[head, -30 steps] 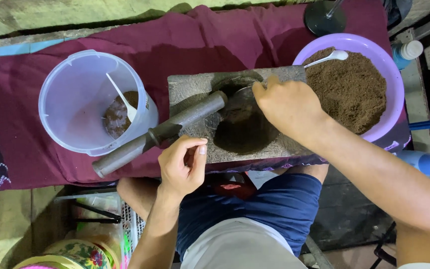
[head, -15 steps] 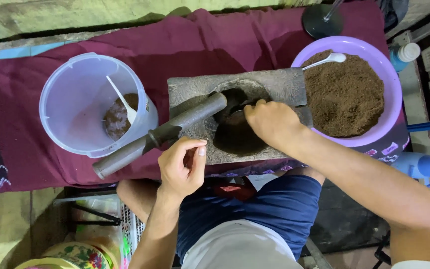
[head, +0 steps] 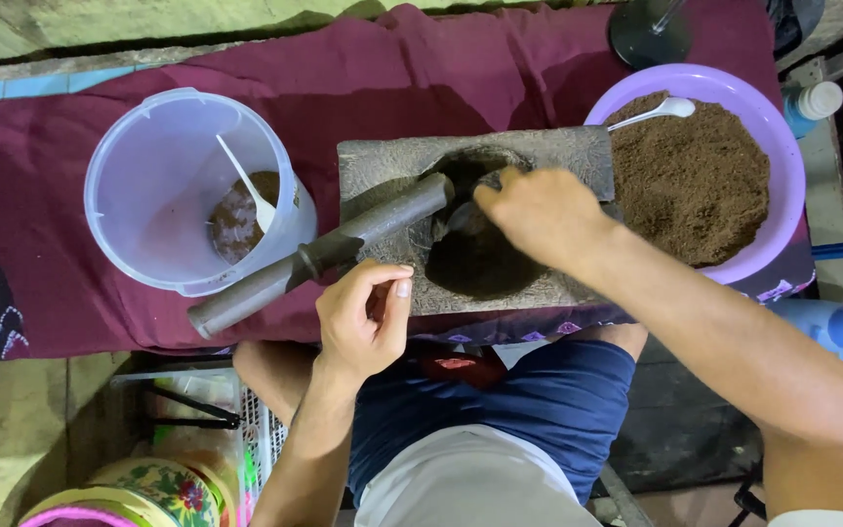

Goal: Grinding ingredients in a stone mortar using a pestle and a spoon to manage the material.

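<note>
Two bare hands work at a grey stone mortar (head: pixel 578 156) set on a maroon cloth (head: pixel 343 68). Right hand (head: pixel 539 215) is curled inside the hollow over dark ground material; a small object shows at the fingertips, but whether it is gripped cannot be told. Left hand (head: pixel 363 317) hovers at the near edge, loosely curled, holding nothing. Stone pestle (head: pixel 324 254) lies slanted, head resting at the hollow's rim, handle over the cloth. Judged heavy, rigid and rough, the pestle is best held at mid-shaft. Lilac bowl (head: pixel 782 146) of brown powder stands right; clear tub (head: pixel 148 195) with a white spoon (head: pixel 246 181) stands left.
</note>
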